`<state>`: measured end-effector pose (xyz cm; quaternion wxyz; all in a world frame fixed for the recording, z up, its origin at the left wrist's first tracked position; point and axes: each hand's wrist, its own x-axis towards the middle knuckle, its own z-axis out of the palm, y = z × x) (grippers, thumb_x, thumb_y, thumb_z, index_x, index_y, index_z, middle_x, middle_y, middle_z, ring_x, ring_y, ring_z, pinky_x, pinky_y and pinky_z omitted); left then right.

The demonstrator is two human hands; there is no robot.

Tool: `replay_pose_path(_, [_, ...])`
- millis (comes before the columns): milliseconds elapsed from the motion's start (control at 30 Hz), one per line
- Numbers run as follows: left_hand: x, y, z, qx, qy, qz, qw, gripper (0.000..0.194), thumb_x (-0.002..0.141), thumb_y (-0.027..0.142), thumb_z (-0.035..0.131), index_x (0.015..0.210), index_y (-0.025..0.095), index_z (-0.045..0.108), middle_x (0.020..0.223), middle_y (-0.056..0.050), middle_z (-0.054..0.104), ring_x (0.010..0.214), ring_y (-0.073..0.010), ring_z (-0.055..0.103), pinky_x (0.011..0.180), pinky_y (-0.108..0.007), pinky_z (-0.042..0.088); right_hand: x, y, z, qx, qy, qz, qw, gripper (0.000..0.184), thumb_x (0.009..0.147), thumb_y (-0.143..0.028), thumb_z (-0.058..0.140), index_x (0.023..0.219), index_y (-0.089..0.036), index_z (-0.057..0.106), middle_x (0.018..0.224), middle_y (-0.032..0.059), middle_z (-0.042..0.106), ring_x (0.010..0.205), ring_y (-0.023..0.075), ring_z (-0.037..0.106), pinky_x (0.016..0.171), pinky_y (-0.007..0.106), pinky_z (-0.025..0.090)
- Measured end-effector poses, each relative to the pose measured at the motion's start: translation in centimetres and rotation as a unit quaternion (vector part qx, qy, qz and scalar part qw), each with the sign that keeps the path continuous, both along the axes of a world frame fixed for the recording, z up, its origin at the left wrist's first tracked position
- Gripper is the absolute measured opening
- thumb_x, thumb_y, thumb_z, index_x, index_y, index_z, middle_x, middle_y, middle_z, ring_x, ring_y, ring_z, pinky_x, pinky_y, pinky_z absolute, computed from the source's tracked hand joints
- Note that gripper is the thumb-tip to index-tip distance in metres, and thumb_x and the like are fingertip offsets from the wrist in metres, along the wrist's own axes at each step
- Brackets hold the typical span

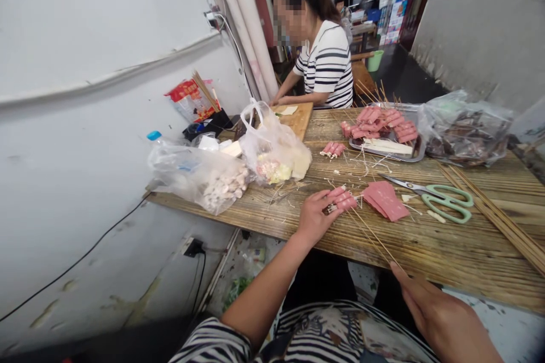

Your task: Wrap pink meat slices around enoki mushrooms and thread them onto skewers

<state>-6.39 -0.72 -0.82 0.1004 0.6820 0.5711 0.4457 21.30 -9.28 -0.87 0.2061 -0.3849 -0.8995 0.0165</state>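
Note:
Several pink meat rolls (344,197) with pale enoki ends lie side by side at the near side of the wooden table. My left hand (315,216) is closed on them from the left. Two thin bamboo skewers (371,231) run from the rolls back to my right hand (438,306), whose fingers are closed around their rear ends near the table edge. Right of the rolls sits a stack of flat pink meat slices (385,201). Beside it lie open scissors (443,195) with green handles. Another small group of rolls (332,150) rests farther back.
A metal tray (419,150) holds skewered rolls. Plastic bags stand nearby: one with mushrooms (221,181), one with pale food (281,150), one with dark food (468,130). Loose skewers (498,212) lie at right. Across the table a person (326,62) works at a cutting board (301,119).

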Motion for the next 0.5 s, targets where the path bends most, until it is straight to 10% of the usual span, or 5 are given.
replay_pose_path(500, [0.1,0.3,-0.2,0.022,0.007,0.000,1.000,0.024,0.074,0.026,0.077,0.098,0.023,0.075,0.108,-0.009,0.072,0.098,-0.0213,0.068,0.090,-0.038,0.055,-1.3,1.6,0.4,0.115,-0.069,0.008,0.991,0.038,0.088,-0.015,0.044,0.120,-0.015,0.066,0.105,0.0129,0.071,0.086,0.0229,0.071,0.059,0.026,0.060])
